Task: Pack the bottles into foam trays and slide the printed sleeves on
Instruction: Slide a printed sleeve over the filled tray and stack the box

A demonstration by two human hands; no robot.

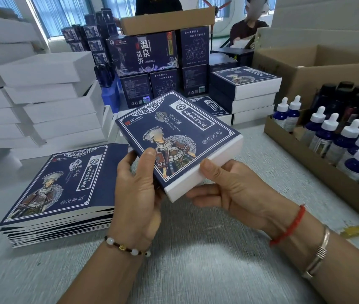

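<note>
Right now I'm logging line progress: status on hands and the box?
Left hand and right hand both grip the white box. Printed sleeve nearly fully on, white edge showing. Nothing in the way.

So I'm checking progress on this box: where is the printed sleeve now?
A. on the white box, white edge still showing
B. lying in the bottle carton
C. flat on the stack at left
A: the sleeve wraps the box, held by both hands, left and right.

Flat sleeves (57, 189) stacked left, bottles (336, 137) in a carton (319, 170) right, sleeved boxes (246, 91) behind.
</note>
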